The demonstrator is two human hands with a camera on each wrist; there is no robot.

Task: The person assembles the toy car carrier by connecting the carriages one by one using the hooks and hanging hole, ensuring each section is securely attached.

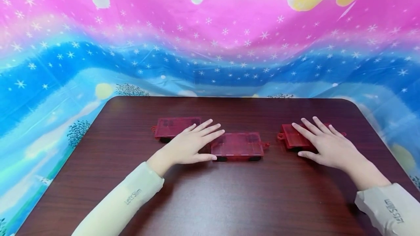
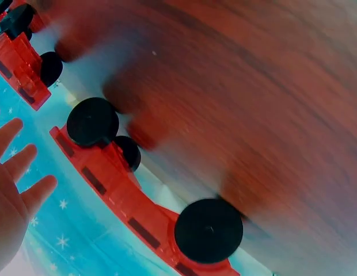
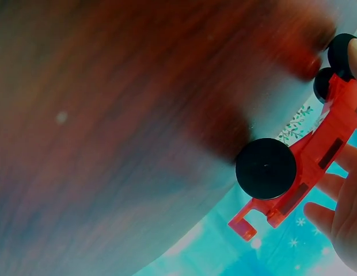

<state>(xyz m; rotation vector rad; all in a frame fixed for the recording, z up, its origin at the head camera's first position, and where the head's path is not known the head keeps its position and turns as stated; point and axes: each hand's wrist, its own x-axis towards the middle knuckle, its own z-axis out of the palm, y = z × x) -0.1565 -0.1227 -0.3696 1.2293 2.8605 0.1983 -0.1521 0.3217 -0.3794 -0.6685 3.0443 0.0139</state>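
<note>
Three translucent red toy wagons with black wheels stand on the table. My left hand [image 1: 193, 141] spreads its straight fingers over the inner end of the left wagon [image 1: 170, 126], its thumb tip by the middle wagon [image 1: 237, 145]; whether it touches either I cannot tell. Its fingertips also show beside a red wagon [image 2: 115, 184] in the left wrist view. My right hand [image 1: 331, 150] lies spread over the right wagon [image 1: 293, 136], hiding much of it. In the right wrist view its thumb overlaps a wheel of this wagon [image 3: 316, 152]. Small hooks or loops stick out from the wagon ends.
The dark wood-grain table [image 1: 213, 199] has rounded far corners. Right behind its far edge hangs a pink and blue cloth [image 1: 210, 57] with snowflakes, which also runs down both sides. A stretch of tabletop separates the middle and right wagons.
</note>
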